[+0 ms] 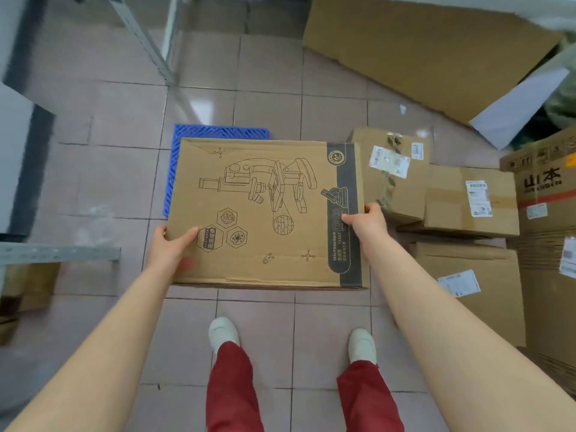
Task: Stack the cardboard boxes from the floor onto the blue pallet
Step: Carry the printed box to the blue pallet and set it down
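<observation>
left hand and right hand each had a closed grip on the microscope box, over the blue pallet on the tiled floor

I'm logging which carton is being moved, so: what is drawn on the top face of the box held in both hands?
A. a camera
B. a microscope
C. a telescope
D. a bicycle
B: the box, gripped by the left hand and the right hand, carries a line drawing of a microscope, and the word "Microscope" is printed on its dark side band.
</observation>
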